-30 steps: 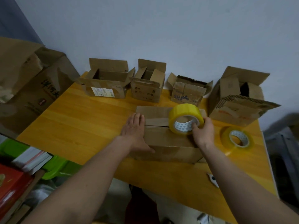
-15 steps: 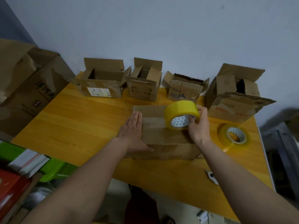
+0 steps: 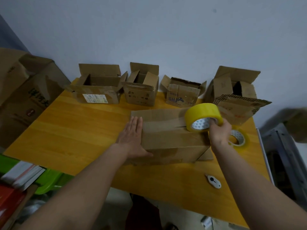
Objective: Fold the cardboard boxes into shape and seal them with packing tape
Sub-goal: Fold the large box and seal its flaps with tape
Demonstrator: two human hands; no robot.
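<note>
From my feed I can read blue letters "SH" on the front of the small open box (image 3: pixel 182 95) third along the wall; whatever follows them is smeared. The box with the white label (image 3: pixel 95 98) carries print too fine for me to read. Dark characters on the second box (image 3: pixel 139 95) and the large carton (image 3: pixel 35 97) at the left stay illegible.

A small white cutter (image 3: pixel 213 181) lay on the table's (image 3: pixel 69 130) near right. Books (image 3: pixel 21 174) sat on a green tray (image 3: pixel 49 180) at near left.
</note>
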